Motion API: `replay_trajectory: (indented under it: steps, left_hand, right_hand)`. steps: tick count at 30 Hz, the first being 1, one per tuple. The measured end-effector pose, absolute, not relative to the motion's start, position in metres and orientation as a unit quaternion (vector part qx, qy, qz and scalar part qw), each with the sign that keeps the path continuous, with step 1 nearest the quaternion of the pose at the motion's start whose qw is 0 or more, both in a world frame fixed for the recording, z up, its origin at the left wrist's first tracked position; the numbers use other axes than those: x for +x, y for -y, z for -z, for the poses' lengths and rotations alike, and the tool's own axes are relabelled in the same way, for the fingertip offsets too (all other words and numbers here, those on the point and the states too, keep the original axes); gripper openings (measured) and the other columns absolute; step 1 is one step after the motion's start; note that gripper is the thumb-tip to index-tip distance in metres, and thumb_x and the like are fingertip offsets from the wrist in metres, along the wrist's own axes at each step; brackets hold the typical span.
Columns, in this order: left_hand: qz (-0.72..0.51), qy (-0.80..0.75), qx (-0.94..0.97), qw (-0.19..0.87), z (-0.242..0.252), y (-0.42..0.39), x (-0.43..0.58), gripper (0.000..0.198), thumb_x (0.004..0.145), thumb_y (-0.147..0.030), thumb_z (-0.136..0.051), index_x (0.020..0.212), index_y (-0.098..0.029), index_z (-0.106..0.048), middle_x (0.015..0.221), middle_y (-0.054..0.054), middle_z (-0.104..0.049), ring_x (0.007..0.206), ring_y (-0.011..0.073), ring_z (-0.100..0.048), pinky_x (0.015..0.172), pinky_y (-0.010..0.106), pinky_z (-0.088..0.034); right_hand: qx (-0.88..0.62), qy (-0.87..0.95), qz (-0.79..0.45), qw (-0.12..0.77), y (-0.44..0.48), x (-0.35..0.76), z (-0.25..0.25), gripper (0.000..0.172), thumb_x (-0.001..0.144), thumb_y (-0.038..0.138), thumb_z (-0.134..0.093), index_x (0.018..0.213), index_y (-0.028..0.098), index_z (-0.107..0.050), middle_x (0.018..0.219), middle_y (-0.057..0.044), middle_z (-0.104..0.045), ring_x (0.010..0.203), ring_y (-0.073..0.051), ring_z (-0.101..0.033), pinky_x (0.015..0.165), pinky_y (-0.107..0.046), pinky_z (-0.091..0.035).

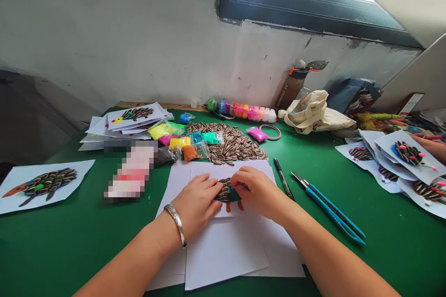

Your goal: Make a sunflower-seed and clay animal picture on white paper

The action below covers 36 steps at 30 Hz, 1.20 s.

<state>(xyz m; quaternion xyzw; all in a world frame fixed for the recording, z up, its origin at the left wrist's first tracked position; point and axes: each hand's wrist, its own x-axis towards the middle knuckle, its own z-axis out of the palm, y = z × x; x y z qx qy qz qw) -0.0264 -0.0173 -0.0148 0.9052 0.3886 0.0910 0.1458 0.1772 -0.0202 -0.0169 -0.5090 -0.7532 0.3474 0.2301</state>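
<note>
Pressing seed-and-clay figure (223, 192) on paper sheets (223, 253): L hand (197, 204) spread flat, R hand (256, 190) curled over, pinch unclear. Heavy pressure could shift seeds, smear clay.

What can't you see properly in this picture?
Head view:
The striped sunflower-seed animal on white paper: mostly hidden by the left hand and right hand.
The pale pink-and-white rectangular patch: pixelated, too blurred to identify.
Another person's bare hand: cut off by the right edge.
</note>
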Motion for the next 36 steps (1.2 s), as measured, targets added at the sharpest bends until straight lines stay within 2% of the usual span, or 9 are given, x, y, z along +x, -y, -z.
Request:
replay_trajectory:
  steps: [9, 17, 19, 21, 24, 30, 36]
  left_hand:
    - [-0.093, -0.392, 0.902, 0.153, 0.015, 0.018, -0.026, 0.027, 0.085, -0.018, -0.052, 0.11, -0.017, -0.063, 0.116, 0.008, -0.064, 0.116, 0.0296, -0.049, 0.102, 0.048, -0.04]
    - [-0.089, -0.397, 0.9, 0.155, 0.01, 0.018, -0.024, 0.024, 0.085, -0.018, -0.052, 0.105, -0.018, -0.065, 0.112, 0.008, -0.065, 0.114, 0.0292, -0.05, 0.102, 0.047, -0.04]
    - [-0.087, -0.396, 0.901, 0.156, 0.012, 0.018, -0.025, 0.025, 0.086, -0.019, -0.051, 0.107, -0.017, -0.064, 0.114, 0.009, -0.065, 0.115, 0.0297, -0.049, 0.102, 0.047, -0.04]
    - [-0.098, -0.393, 0.901, 0.155, 0.016, 0.018, -0.026, 0.026, 0.086, -0.019, -0.051, 0.109, -0.017, -0.064, 0.114, 0.008, -0.065, 0.116, 0.0294, -0.049, 0.102, 0.047, -0.04]
    - [-0.115, -0.388, 0.902, 0.15, 0.021, 0.017, -0.027, 0.028, 0.086, -0.021, -0.052, 0.111, -0.018, -0.063, 0.115, 0.009, -0.064, 0.116, 0.0293, -0.049, 0.103, 0.047, -0.04]
    - [-0.116, -0.389, 0.901, 0.152, 0.021, 0.017, -0.027, 0.029, 0.086, -0.021, -0.052, 0.112, -0.018, -0.062, 0.116, 0.009, -0.064, 0.117, 0.0298, -0.049, 0.103, 0.047, -0.04]
    - [-0.078, -0.401, 0.899, 0.161, 0.012, 0.018, -0.024, 0.03, 0.086, -0.019, -0.052, 0.113, -0.016, -0.062, 0.118, 0.009, -0.064, 0.118, 0.0313, -0.048, 0.102, 0.048, -0.04]
  right_hand:
    - [-0.506, 0.763, -0.334, 0.223, 0.019, 0.176, 0.025, 0.023, 0.08, 0.001, -0.04, 0.073, 0.017, -0.055, 0.084, 0.001, -0.05, 0.043, -0.001, -0.047, 0.046, -0.017, -0.039]
    - [-0.513, 0.769, -0.318, 0.21, 0.018, 0.174, 0.029, 0.025, 0.082, 0.004, -0.04, 0.075, 0.017, -0.06, 0.085, 0.0, -0.053, 0.042, -0.002, -0.044, 0.046, -0.018, -0.036]
    - [-0.519, 0.768, -0.314, 0.207, 0.016, 0.176, 0.026, 0.024, 0.082, 0.005, -0.044, 0.078, 0.018, -0.063, 0.086, 0.0, -0.054, 0.046, -0.003, -0.046, 0.049, -0.019, -0.037]
    - [-0.537, 0.77, -0.274, 0.207, 0.014, 0.181, 0.021, 0.02, 0.08, 0.007, -0.051, 0.08, 0.02, -0.066, 0.082, 0.0, -0.056, 0.058, -0.008, -0.052, 0.057, -0.02, -0.038]
    - [-0.561, 0.777, -0.208, 0.193, 0.012, 0.185, 0.015, 0.017, 0.078, 0.01, -0.055, 0.074, 0.02, -0.068, 0.072, -0.001, -0.057, 0.07, -0.013, -0.053, 0.063, -0.022, -0.036]
    - [-0.548, 0.794, -0.203, 0.166, 0.015, 0.181, 0.017, 0.027, 0.078, 0.007, -0.05, 0.058, 0.019, -0.063, 0.062, 0.0, -0.056, 0.066, -0.013, -0.049, 0.06, -0.023, -0.031]
    - [-0.555, 0.788, -0.206, 0.168, 0.015, 0.178, 0.021, 0.026, 0.08, 0.009, -0.049, 0.061, 0.019, -0.064, 0.065, -0.001, -0.057, 0.067, -0.013, -0.05, 0.061, -0.023, -0.031]
